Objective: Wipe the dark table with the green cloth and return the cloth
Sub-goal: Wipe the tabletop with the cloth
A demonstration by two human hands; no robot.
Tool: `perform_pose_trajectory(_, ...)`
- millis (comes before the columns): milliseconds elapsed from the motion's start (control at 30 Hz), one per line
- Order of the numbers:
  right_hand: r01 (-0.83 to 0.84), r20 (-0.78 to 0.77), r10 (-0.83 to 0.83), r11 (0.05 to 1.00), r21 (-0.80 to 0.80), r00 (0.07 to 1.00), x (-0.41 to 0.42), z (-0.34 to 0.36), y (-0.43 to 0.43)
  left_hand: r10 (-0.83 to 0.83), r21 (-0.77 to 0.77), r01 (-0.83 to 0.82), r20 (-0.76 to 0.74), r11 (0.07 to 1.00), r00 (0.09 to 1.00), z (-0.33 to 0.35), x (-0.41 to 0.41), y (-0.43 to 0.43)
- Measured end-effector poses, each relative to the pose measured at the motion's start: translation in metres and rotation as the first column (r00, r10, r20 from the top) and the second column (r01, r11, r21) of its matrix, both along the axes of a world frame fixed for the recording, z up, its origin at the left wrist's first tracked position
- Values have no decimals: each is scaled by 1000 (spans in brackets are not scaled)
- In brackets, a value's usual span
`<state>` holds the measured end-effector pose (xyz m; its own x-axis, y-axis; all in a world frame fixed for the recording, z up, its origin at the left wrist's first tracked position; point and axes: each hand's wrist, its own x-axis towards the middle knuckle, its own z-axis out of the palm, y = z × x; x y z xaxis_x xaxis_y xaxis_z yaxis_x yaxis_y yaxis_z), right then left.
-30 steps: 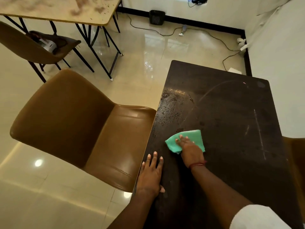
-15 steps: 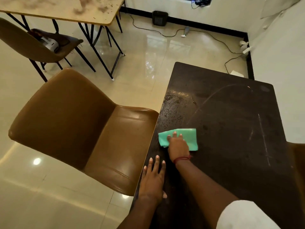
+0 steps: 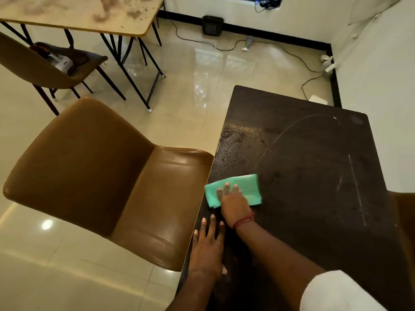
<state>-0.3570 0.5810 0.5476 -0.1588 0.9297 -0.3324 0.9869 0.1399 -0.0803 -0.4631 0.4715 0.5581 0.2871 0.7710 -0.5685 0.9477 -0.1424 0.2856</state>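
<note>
Dark counter point(image 3: 314, 198) looks grimy at twelve o'clock of the green cloth point(image 3: 244, 185); wiping seems partway. Right hand point(image 3: 234, 206) presses it, left hand point(image 3: 207, 252) rests flat, grips released.

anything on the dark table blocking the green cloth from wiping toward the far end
Nothing visible does. The right hand presses the green cloth near the left edge; the dark table beyond holds only smears and streaks.
</note>
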Motion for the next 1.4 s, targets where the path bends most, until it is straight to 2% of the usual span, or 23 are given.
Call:
perform_pose_trajectory(100,-251,-51,248,966,-55,967,-12,-4,-21,-14,-6,14,5,1000,1000,3,1,2)
perform_pose_trajectory(200,-343,-60,340,938,-56,939,3,-2,1,0,-1,0,4,1000,1000,3,1,2)
perform_pose_trajectory(267,-243,-48,241,969,-49,969,10,1,21,-3,-7,3,-5,1000,1000,0,0,1)
perform_pose_trajectory(367,99,-44,-100,995,-26,994,21,7,52,-7,-17,7,6,1000,1000,-4,-2,2)
perform_pose_trajectory(400,144,-36,-144,990,-11,989,24,8,55,-8,-17,9,8,1000,1000,-5,-3,2)
perform_pose_trajectory(500,113,-29,-113,993,22,993,19,1,31,-1,-5,1,0,1000,1000,-7,-3,0)
perform_pose_trajectory(600,-58,-62,59,998,3,996,26,-4,-24,9,21,-9,6,1000,1000,-4,-1,0)
perform_pose_trajectory(667,-119,-121,116,993,-18,986,49,1,-27,4,29,-4,5,1000,1000,0,-2,1)
perform_pose_trajectory(733,-15,-77,12,999,-32,997,68,7,-2,-5,31,5,1,1000,1000,-1,-4,1)
perform_pose_trajectory(833,229,-14,-230,973,-33,973,90,15,37,-4,27,4,10,1000,1000,-2,-5,0)
perform_pose_trajectory(867,243,-10,-243,970,-22,970,90,16,39,-1,29,1,7,1000,1000,-1,-4,0)
perform_pose_trajectory(933,188,-17,-189,981,-40,982,82,15,21,4,24,-4,-3,1000,1000,1,-1,1)
perform_pose_trajectory(1000,33,-20,-34,999,-42,999,77,7,-18,14,20,-14,-20,1000,1000,4,2,1)
perform_pose_trajectory(1100,-121,-148,111,991,-62,983,113,4,-43,29,9,-28,-53,1000,998,10,11,3)
perform_pose_trajectory(1200,47,-140,-55,997,-62,989,162,11,-13,104,24,-104,-10,994,995,13,23,10)
perform_pose_trajectory(1300,233,-63,-233,972,-5,970,180,13,1,111,133,-117,50,984,993,9,41,26)
perform_pose_trajectory(1400,119,-32,-120,992,-46,992,157,4,-37,122,148,-134,88,980,989,6,67,45)
